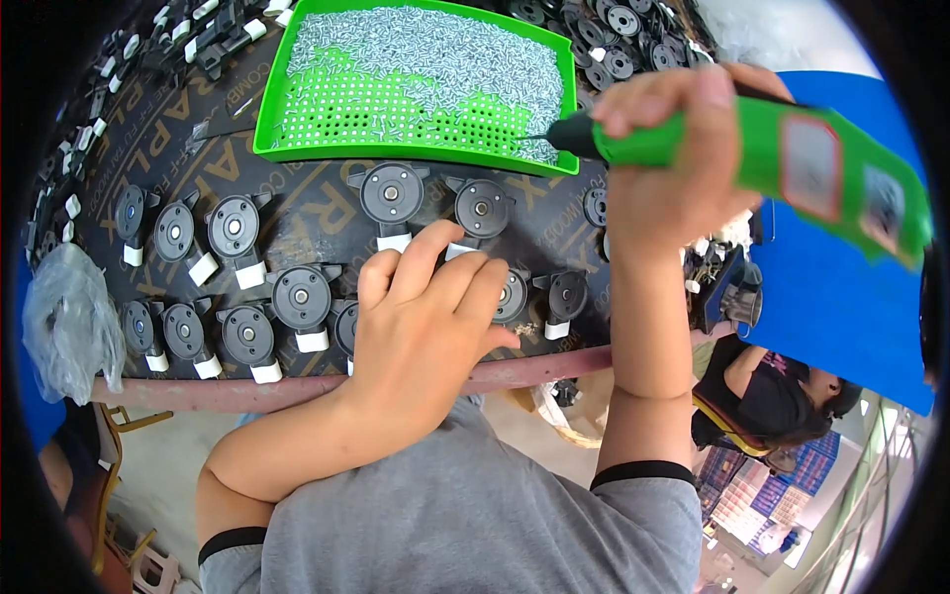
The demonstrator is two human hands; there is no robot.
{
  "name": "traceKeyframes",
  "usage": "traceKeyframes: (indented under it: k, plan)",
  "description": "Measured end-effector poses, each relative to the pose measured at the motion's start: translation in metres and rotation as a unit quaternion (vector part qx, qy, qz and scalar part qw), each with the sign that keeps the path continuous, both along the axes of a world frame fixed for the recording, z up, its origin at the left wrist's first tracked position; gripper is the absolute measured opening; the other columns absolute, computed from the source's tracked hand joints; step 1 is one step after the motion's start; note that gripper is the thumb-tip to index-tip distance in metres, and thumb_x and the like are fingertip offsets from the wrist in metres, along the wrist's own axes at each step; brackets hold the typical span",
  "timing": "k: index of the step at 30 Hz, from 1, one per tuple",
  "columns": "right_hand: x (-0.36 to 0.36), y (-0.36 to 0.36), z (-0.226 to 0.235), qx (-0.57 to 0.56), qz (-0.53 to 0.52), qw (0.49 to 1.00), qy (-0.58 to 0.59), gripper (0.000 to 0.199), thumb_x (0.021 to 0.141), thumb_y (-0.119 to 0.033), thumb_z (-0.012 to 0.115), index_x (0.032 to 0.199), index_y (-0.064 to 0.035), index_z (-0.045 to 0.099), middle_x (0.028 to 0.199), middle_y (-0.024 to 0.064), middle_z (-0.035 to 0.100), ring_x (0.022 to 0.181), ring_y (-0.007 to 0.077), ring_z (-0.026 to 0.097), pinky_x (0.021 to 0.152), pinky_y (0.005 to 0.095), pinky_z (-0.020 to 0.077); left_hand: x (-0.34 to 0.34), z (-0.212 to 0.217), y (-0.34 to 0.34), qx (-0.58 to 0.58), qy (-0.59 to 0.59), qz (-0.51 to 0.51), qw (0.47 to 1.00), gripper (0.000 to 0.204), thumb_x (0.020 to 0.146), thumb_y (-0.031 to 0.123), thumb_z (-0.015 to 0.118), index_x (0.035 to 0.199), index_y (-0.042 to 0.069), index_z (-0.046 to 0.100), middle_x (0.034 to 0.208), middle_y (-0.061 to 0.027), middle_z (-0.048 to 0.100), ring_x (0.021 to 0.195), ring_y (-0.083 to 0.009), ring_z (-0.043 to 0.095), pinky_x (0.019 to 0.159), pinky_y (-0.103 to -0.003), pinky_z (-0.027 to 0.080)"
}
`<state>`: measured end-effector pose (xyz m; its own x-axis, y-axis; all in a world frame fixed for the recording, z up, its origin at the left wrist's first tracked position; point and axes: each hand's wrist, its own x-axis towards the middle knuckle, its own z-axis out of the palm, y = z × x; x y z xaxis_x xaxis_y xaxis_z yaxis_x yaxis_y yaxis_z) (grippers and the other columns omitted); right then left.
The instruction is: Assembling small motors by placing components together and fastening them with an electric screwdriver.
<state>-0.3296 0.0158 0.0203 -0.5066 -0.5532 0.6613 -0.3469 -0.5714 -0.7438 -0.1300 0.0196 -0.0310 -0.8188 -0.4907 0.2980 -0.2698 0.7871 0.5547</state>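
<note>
My right hand (673, 148) is wrapped round a green power screwdriver (762, 158) with a black nose. Its tip points left into the right end of a green perforated tray (267, 139), which holds many small silver screws (435, 49). Spread out over the bench, my left hand (426, 307) has its fingers apart. Its fingertips lie by a round black plastic part (482, 208) with a white tab, and I cannot tell whether they touch it. Under the palm and fingers, more such parts are partly hidden. Another round black part (392, 193) stands just beyond, to the left.
Several matching parts (247, 335) lie in two rows along the near bench edge (228, 394). Loose black and white pieces (213, 40) heap at the far left, round black discs (623, 22) at the far right. A clear plastic bag (71, 317) hangs left. Another person (777, 401) is at right.
</note>
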Motion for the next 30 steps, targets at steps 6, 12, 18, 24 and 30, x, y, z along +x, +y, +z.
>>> traceKeyframes:
  k: [6,12,18,24,30]
  plan:
    - [-0.016,-0.015,-0.02,-0.01,-0.015,1.0,0.019,0.02,0.096,-0.008,0.054,0.111,-0.0017,0.042,0.065,0.0098,0.052,0.05,0.0195,0.052,0.052,0.0373,0.0503,-0.002,0.001,-0.003,0.031,-0.007,-0.017,0.999,0.051,0.067,0.029,0.083,0.112,0.009,0.068,0.11,-0.0011,0.067,0.12,-0.0261,0.052,0.093,-0.043,0.032]
    - [-0.013,-0.017,-0.018,-0.008,-0.017,1.0,0.012,0.023,0.095,-0.01,0.055,0.112,-0.0026,0.041,0.064,0.0102,0.051,0.05,0.02,0.051,0.052,0.0381,0.05,-0.002,0.002,-0.005,0.032,-0.015,-0.017,0.999,0.049,0.068,0.029,0.082,0.111,0.009,0.069,0.11,-0.0012,0.067,0.12,-0.0259,0.051,0.092,-0.043,0.032]
    - [-0.014,-0.012,-0.018,0.001,-0.025,0.999,0.045,0.018,0.097,-0.016,0.053,0.107,-0.004,0.044,0.065,0.0093,0.051,0.051,0.02,0.051,0.053,0.0381,0.0497,-0.003,0.002,-0.006,0.042,-0.007,-0.023,0.999,0.048,0.069,0.028,0.082,0.11,0.008,0.069,0.11,-0.0027,0.067,0.121,-0.0269,0.051,0.093,-0.044,0.034]
    - [0.024,0.048,0.044,0.034,0.046,0.998,0.032,0.025,0.103,-0.028,0.039,0.107,-0.0064,0.05,0.068,0.0046,0.047,0.055,0.0169,0.045,0.05,0.033,0.0429,-0.003,0.003,-0.008,0.053,0.0,-0.027,0.998,0.047,0.067,0.026,0.082,0.109,0.008,0.07,0.11,-0.0032,0.068,0.12,-0.0276,0.052,0.094,-0.044,0.035]
    - [0.053,0.086,0.034,0.099,0.177,0.976,0.077,0.027,0.101,-0.02,0.053,0.122,-0.0092,0.04,0.072,0.0076,0.053,0.056,0.0178,0.053,0.048,0.0332,0.0506,-0.007,0.0,-0.01,0.07,0.03,-0.021,0.997,0.047,0.062,0.019,0.083,0.106,0.008,0.07,0.103,-0.0022,0.067,0.118,-0.0276,0.053,0.093,-0.044,0.036]
